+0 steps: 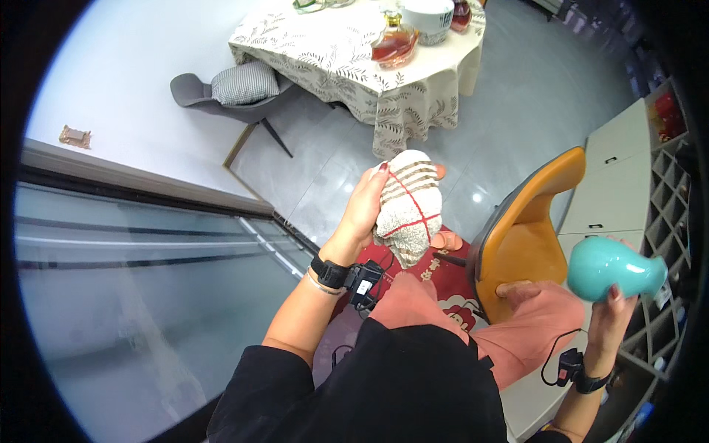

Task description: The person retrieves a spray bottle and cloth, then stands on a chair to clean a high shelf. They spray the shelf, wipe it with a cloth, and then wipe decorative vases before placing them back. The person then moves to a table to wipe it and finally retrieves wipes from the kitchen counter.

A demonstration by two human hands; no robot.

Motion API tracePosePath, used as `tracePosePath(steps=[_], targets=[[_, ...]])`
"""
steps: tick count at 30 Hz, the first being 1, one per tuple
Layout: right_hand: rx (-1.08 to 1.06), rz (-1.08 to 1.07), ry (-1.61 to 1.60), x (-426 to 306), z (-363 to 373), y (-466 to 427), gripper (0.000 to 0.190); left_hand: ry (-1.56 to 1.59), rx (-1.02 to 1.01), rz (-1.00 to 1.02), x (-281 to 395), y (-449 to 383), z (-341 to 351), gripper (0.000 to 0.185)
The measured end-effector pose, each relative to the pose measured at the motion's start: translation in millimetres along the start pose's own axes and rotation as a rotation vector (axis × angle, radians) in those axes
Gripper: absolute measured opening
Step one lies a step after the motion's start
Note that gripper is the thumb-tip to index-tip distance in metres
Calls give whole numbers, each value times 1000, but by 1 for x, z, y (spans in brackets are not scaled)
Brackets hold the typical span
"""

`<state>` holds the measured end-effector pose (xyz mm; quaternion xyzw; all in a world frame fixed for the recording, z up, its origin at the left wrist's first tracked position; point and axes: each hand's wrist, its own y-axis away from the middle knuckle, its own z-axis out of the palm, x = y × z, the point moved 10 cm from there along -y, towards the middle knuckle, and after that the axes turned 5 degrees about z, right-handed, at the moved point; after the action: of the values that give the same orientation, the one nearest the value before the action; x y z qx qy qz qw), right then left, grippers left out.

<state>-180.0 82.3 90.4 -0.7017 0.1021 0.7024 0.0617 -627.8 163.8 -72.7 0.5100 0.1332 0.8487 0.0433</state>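
My left hand (363,202) grips a folded white cloth (412,205) with brown stripes and crossing red lines. The thumb rests on the cloth's near face, and a fingertip shows past its far edge. Out to the right, my right hand (615,310) holds a glossy turquoise vase (606,269). The vase lies tilted on its side, its narrow neck pointing right and its round body to the left. Most of the right fingers are hidden behind it. Cloth and vase are well apart.
An orange chair (520,232) stands before me, one bare foot on its seat. Ahead is a table with a leaf-patterned tablecloth (343,83), bearing a glass decanter (396,47) and a white container (429,19). White cabinets (606,194) line the right; a glass sliding door (138,288) the left.
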Motion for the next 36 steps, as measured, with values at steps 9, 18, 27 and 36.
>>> tracePosePath(steps=[9,18,27,36], targets=[[-90,18,279,-45,126,57,83,-122,232,67,65,11,-115,54],[-946,143,49,33,409,20,69,-199,329,295,109,27,-149,49],[-893,690,-246,126,501,8,51,-150,11,196,131,-16,-131,40],[-519,302,-156,107,589,-166,46,57,-154,484,214,-173,-139,58]])
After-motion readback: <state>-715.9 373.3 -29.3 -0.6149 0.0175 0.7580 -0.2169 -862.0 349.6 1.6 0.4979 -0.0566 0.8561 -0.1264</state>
